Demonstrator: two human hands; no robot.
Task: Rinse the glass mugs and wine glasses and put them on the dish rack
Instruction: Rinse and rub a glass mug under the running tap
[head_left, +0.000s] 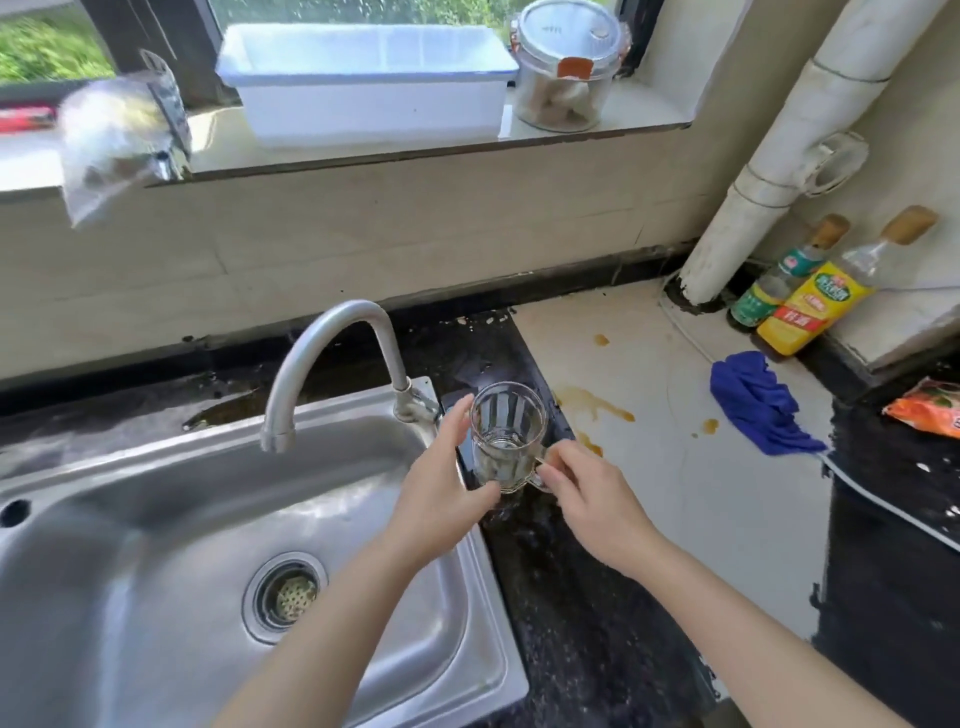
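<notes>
While both hands meet at the right rim of the sink (156, 499), a glass mug (508, 436) is held upright between them, over the dark strip of desk (582, 613) just beside the basin. The left hand (441, 493) wraps the mug's side, its grip closed around the glass with the thumb near the rim. The right hand (587, 499) pinches the handle on the mug's right side, its grip narrow and closed on it. The mug looks clear and empty; whether its base touches the desk I cannot tell. The curved tap (332, 353) stands just left of the mug, and no water shows at its spout. On the pale part of the desk, brown stains lie near the mug, with a blue cloth (753, 405) and two bottles (810, 296) further right.
</notes>
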